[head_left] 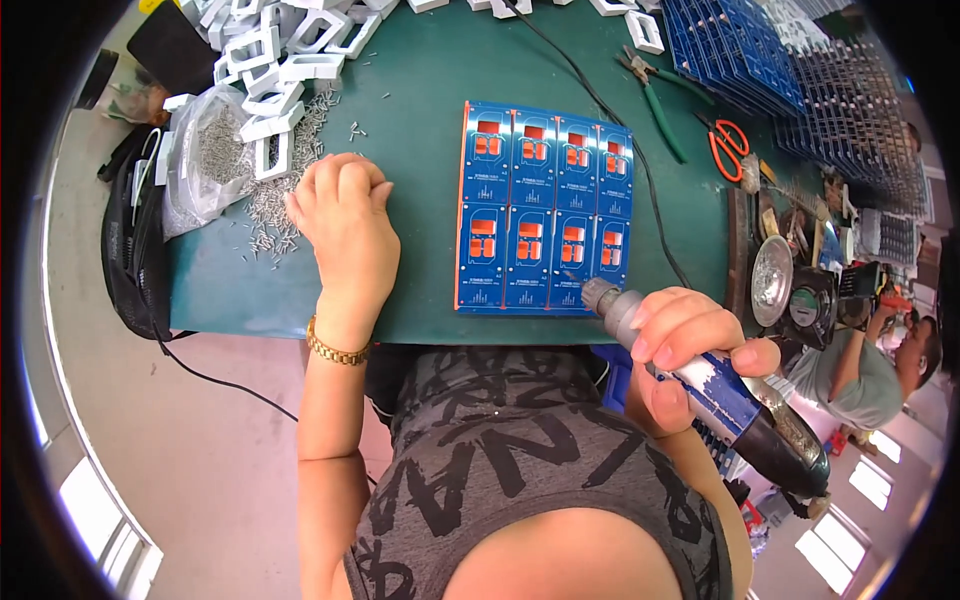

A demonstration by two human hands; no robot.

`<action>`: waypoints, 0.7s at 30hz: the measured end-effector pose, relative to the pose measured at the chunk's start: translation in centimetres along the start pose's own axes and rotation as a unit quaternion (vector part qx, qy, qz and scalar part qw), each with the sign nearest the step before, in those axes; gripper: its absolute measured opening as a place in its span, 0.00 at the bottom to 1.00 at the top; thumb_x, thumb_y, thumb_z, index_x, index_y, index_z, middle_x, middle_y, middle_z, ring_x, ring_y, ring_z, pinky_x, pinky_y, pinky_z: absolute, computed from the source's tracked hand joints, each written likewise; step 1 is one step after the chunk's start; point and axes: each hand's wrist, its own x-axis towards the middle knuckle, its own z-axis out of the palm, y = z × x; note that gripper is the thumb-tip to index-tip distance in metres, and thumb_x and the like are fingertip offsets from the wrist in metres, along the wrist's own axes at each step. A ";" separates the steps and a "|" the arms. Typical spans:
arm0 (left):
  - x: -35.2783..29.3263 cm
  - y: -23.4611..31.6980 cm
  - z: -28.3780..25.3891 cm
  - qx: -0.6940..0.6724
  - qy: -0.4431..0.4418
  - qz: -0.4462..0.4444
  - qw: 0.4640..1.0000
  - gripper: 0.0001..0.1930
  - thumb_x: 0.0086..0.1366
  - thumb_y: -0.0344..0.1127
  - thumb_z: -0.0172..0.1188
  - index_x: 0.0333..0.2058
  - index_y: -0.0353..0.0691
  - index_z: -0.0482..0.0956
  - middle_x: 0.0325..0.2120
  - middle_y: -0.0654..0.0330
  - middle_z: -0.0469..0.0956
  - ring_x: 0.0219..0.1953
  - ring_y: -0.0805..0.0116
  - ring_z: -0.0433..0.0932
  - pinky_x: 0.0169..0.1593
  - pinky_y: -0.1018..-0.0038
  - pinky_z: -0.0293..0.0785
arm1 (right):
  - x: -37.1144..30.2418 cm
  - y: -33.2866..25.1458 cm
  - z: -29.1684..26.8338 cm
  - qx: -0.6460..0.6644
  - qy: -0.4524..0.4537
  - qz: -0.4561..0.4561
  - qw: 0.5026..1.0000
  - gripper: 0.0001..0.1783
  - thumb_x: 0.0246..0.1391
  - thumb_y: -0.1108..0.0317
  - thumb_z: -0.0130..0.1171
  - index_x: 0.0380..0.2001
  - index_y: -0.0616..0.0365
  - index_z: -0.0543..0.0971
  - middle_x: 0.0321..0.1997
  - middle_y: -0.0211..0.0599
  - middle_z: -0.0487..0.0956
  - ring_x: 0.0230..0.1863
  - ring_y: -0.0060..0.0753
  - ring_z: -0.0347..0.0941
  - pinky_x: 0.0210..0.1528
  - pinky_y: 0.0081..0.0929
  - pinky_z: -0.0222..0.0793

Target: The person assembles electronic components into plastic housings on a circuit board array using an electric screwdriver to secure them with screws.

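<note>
A blue circuit board panel (543,205) with several repeated sections and orange showing through its cut-outs lies flat on the green table. My right hand (690,340) grips a blue and black electric screwdriver (735,405); its grey front end (598,292) points at the panel's near right corner. Whether the tip touches the board I cannot tell. To the left, my left hand (350,215) has its fingers curled together at the edge of a heap of small screws (270,215). What those fingers hold, if anything, is hidden.
White plastic frames (275,60) are piled at the far left, beside a clear bag of screws (215,150). Green-handled pliers (662,120) and orange-handled scissors (728,150) lie right of a black cable (640,150). Blue boards (735,60) stand stacked far right; a co-worker (860,370) sits beyond.
</note>
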 end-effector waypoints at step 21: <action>0.0 -0.6 0.2 -0.287 0.030 -0.011 0.957 0.06 0.62 0.18 0.55 0.34 0.35 0.70 0.28 0.58 0.70 0.29 0.63 0.70 0.36 0.73 0.68 | 0.3 0.4 -0.1 0.027 -0.044 0.011 0.999 0.35 0.43 0.78 0.67 0.53 0.48 0.60 0.33 0.42 0.77 0.25 0.40 0.77 0.29 0.40 0.76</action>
